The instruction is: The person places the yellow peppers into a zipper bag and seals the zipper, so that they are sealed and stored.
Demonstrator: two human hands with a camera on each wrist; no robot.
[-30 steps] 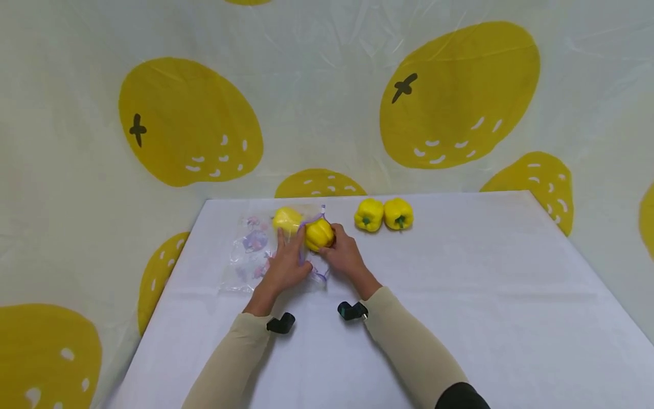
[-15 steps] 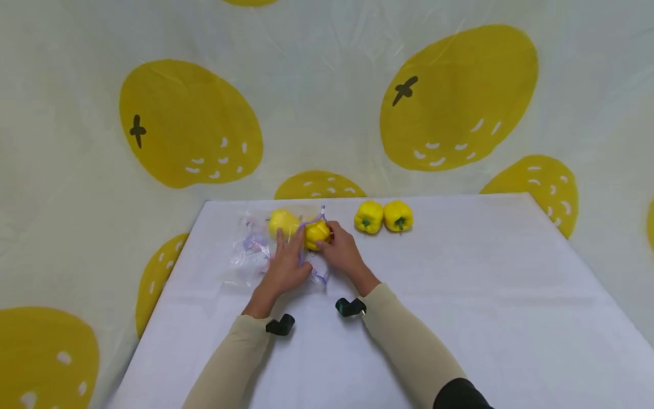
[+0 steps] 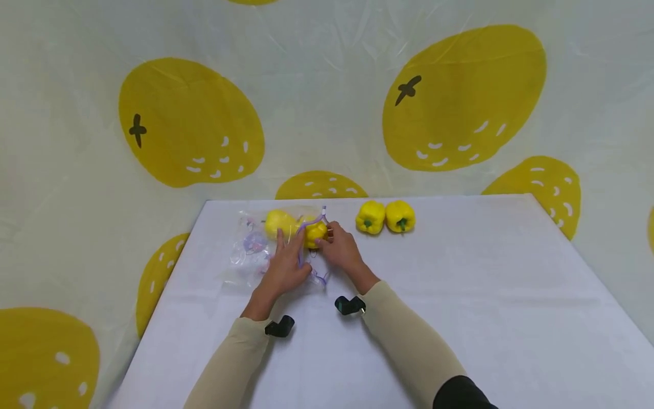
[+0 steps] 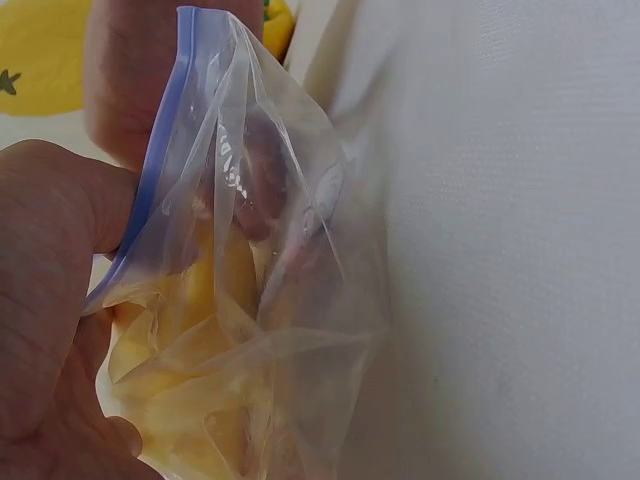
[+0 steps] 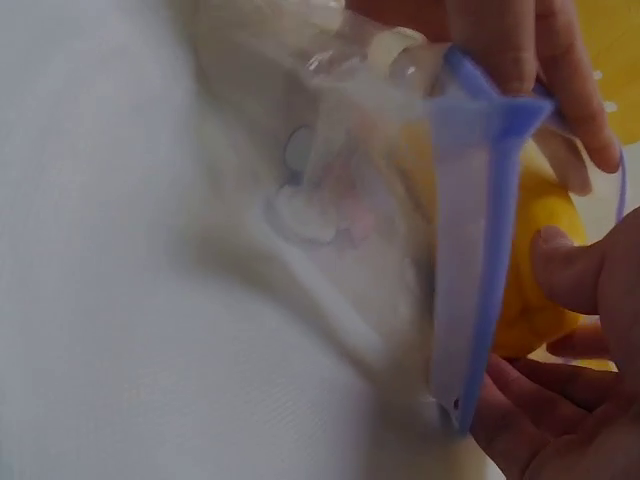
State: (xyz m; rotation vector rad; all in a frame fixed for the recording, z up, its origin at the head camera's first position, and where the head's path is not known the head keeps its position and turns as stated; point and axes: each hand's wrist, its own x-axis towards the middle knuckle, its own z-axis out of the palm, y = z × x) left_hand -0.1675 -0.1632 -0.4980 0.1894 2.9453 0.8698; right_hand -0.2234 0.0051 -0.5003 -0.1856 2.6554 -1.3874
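A clear zip bag with a purple seal strip and printed pictures lies on the table, its mouth to the right. A yellow fruit or vegetable, likely a bell pepper, shows through its plastic. At the mouth, my left hand holds the bag's edge, fingers spread over the upper layer. My right hand grips another yellow bell pepper, partly inside the bag. In the right wrist view, thumb and fingers hold this bell pepper behind the purple seal. Plastic covers part of it.
Two more yellow bell peppers stand side by side near the back edge, right of the bag. A white cloth covers the table. Behind it hangs a pale curtain printed with large yellow fruits.
My right hand has moved the gripped bell pepper slightly left, further into the bag. The one inside has shifted left too. My left hand has stayed nearly in place.
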